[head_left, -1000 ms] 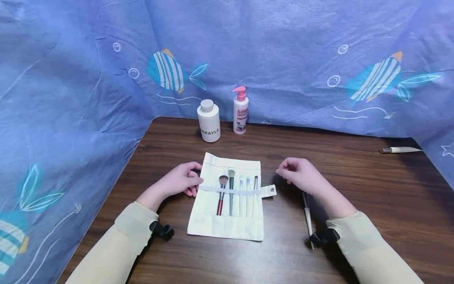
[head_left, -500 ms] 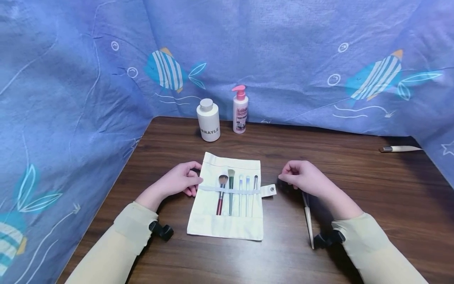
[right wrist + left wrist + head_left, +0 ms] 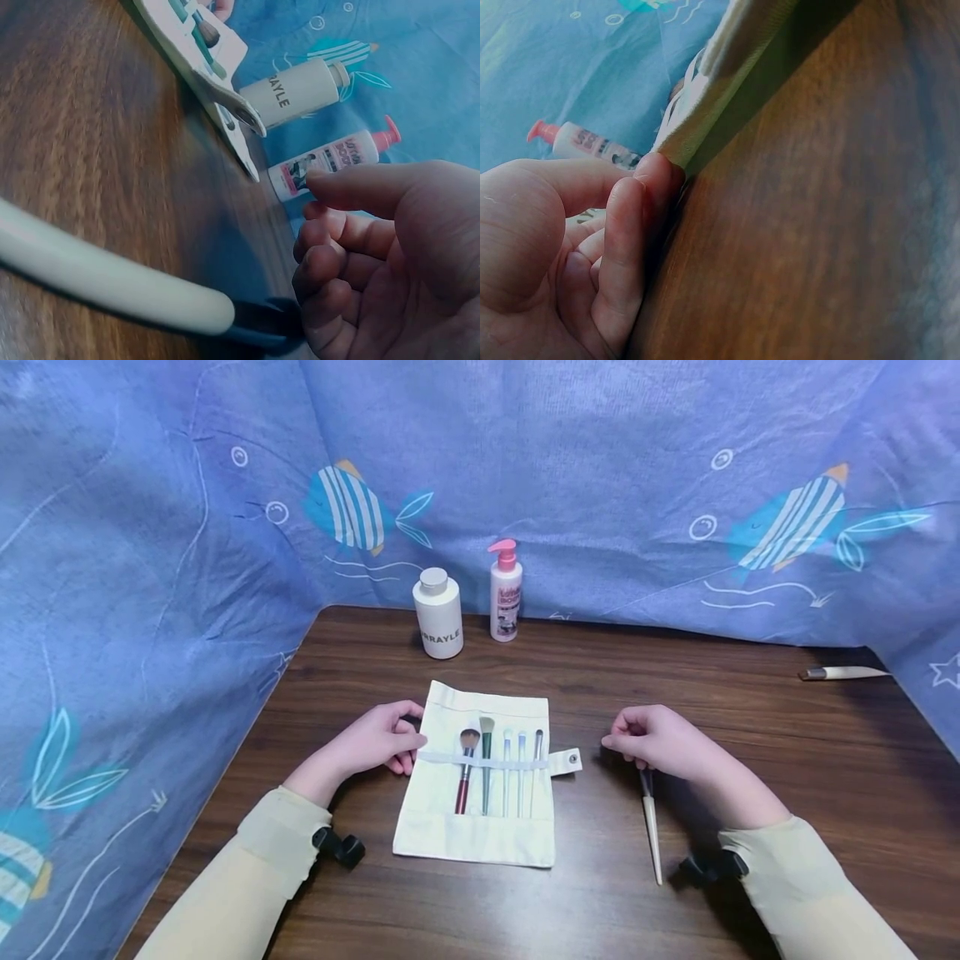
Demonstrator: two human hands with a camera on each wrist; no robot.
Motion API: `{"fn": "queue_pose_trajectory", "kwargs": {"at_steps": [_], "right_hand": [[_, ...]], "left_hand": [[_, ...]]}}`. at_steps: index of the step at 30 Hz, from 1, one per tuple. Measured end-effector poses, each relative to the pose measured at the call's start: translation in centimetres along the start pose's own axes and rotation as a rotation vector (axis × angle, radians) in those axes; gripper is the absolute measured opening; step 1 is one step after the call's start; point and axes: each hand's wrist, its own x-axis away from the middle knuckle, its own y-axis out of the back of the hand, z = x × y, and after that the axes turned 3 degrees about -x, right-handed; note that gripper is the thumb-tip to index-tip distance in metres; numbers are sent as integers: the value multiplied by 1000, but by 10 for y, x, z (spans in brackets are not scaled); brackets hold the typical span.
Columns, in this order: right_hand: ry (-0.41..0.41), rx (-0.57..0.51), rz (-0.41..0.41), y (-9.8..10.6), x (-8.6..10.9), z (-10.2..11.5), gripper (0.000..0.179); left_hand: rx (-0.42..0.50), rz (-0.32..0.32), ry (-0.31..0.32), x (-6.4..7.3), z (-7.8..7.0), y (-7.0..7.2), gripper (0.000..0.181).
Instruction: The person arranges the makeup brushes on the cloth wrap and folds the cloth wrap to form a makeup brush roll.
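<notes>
A cream cloth brush roll (image 3: 474, 845) lies unfolded on the dark wooden table, with several makeup brushes (image 3: 486, 777) tucked under its elastic band. My left hand (image 3: 381, 739) pinches the roll's left edge between thumb and fingers; the left wrist view shows that edge (image 3: 697, 127) slightly raised. To the right, a makeup brush (image 3: 651, 831) with a pale handle lies on the table. Above its dark end hovers my right hand (image 3: 663, 742), fingers loosely curled and holding nothing. In the right wrist view that brush's handle (image 3: 112, 274) passes below the fingers; its bristles are hidden.
Behind the roll stand a white bottle (image 3: 439, 617) and a pink-topped pump bottle (image 3: 506, 593). Another pale-handled brush (image 3: 846, 673) lies near the table's far right corner. The roll's snap strap (image 3: 566, 762) sticks out rightward. A blue fish-print curtain (image 3: 570, 485) borders the table.
My right hand has drifted right and slightly toward me, exposing more of the loose brush's dark part. The left hand keeps its pinch on the roll's edge.
</notes>
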Motion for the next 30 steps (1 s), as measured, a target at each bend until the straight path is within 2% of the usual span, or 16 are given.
{"fn": "queue_pose_trajectory", "kwargs": {"at_steps": [6, 10, 15, 19, 30], "right_hand": [[15, 41, -15, 5, 7, -3, 23], [-5, 73, -6, 9, 14, -7, 24], [-36, 45, 79, 12, 20, -8, 29], [-47, 74, 135, 15, 23, -11, 38], [-79, 95, 169, 14, 22, -18, 41]], "left_hand": [[-4, -4, 2, 0, 1, 0, 42], [0, -3, -3, -1, 1, 0, 43], [6, -2, 0, -2, 1, 0, 43], [3, -1, 3, -2, 1, 0, 43], [-3, -1, 8, -1, 1, 1, 42]]}}
